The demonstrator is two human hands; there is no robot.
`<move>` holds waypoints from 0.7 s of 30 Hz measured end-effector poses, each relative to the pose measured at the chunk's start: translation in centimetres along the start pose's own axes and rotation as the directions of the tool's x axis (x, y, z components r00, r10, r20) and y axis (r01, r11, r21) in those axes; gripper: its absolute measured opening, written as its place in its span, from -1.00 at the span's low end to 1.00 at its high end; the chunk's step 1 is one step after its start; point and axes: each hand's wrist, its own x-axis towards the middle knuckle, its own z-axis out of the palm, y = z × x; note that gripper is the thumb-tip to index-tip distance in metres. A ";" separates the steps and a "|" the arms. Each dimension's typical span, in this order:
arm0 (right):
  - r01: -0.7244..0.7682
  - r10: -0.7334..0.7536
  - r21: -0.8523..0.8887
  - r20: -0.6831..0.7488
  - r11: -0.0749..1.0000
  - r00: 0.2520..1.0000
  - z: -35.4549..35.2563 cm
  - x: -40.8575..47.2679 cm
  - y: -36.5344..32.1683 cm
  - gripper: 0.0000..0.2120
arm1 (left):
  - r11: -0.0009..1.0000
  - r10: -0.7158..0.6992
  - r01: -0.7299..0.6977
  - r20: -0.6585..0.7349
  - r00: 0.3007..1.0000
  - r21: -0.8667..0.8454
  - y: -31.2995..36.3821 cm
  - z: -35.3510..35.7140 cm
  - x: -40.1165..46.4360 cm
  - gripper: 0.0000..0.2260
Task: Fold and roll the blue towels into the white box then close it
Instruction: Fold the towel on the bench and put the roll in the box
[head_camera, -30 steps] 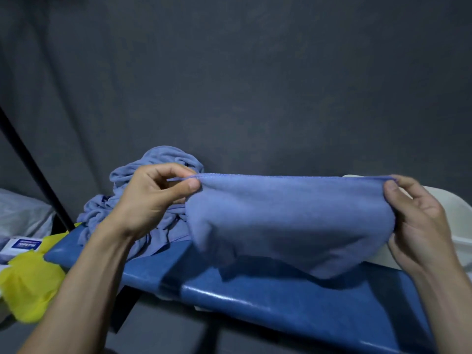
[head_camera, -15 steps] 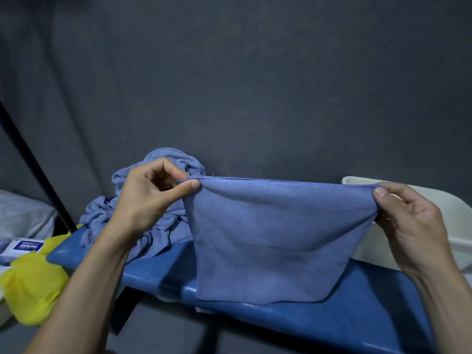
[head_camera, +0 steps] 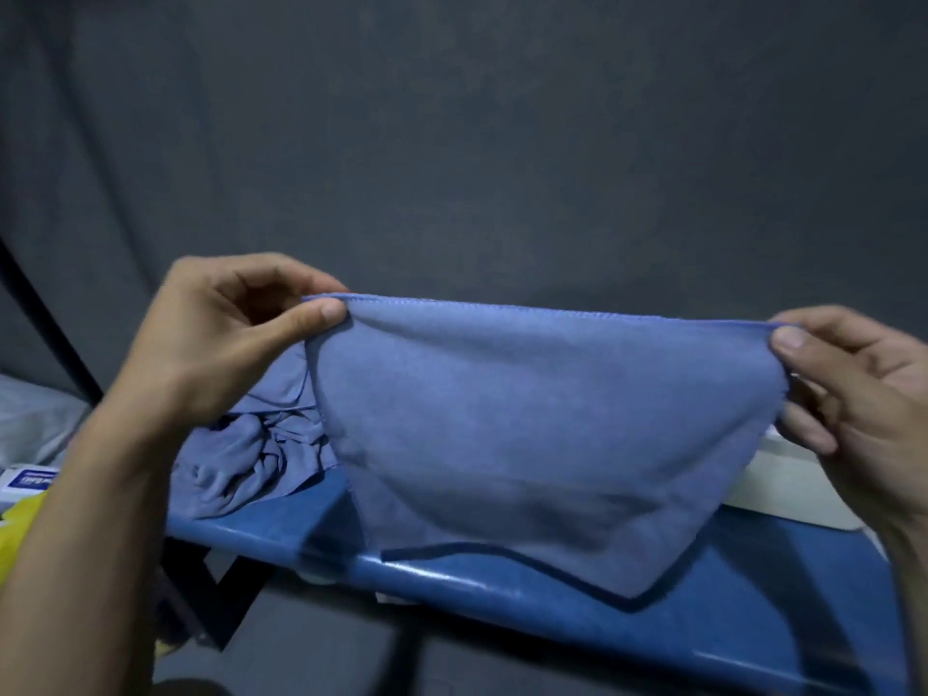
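Note:
A blue towel (head_camera: 542, 424) hangs stretched in the air between my two hands, above the blue table (head_camera: 502, 590). My left hand (head_camera: 226, 339) pinches its upper left corner between thumb and fingers. My right hand (head_camera: 853, 389) pinches the upper right corner. The towel's lower edge droops to a point near the table's front edge. A crumpled heap of more blue towels (head_camera: 241, 459) lies on the table behind my left hand. Only a strip of the white box (head_camera: 783, 489) shows at the right, mostly hidden by the towel and my right hand.
A dark grey curtain (head_camera: 502, 143) fills the background behind the table. At the far left lie a yellow cloth (head_camera: 15, 535) and a small white-and-blue packet (head_camera: 27, 482). A black frame leg (head_camera: 211, 590) stands under the table's left end.
Both hands have lifted the towel higher and drawn it out wider; it now hangs fuller in front of me, with its lower edge reaching past the table's front edge.

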 end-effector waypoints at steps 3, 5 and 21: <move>-0.076 0.071 -0.207 -0.031 0.975 0.997 0.7 0.5 2.1 -0.85 | 0.988 -0.033 0.035 -0.016 0.999 0.151 -2.2 1.4 0.7 -0.95; -0.102 0.097 -0.268 -0.031 0.958 0.995 1.2 0.6 3.2 -0.87 | 0.970 -0.030 0.041 -0.049 0.998 0.238 -3.4 2.4 0.7 -0.89; 0.129 -0.136 -0.196 -0.020 0.972 0.991 1.2 -0.8 -1.1 -0.86 | 0.939 -0.109 0.042 -0.181 0.977 -0.341 1.0 0.3 -0.6 -0.85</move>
